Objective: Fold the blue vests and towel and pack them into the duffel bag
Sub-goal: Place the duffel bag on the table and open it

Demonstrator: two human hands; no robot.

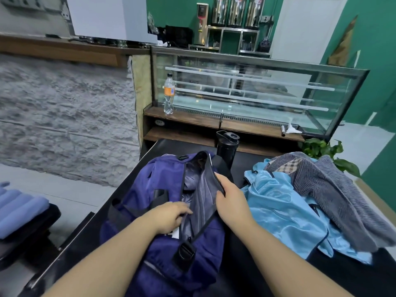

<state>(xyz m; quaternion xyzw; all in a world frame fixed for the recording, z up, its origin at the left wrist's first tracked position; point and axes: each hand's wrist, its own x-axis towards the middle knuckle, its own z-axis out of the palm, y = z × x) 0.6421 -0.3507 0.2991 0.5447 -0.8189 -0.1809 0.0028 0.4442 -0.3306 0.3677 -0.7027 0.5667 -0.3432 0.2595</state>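
Navy duffel bag, its open flap pinched in right-hand fingers, left-hand fingers relaxed on the opening.

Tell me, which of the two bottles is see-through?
The clear plastic bottle with the orange label, standing on the wooden ledge by the glass case. The other, a black flip-lid bottle behind the duffel bag, is opaque.

The duffel bag lies on the bench in front of me, with its top open. My left hand rests on the near side of the opening. My right hand holds the flap on the right side. To the right of the bag, the vests lie in a heap. The towel lies on top of them. A flask stands behind the bag. A bottle stands on the shelf farther back.
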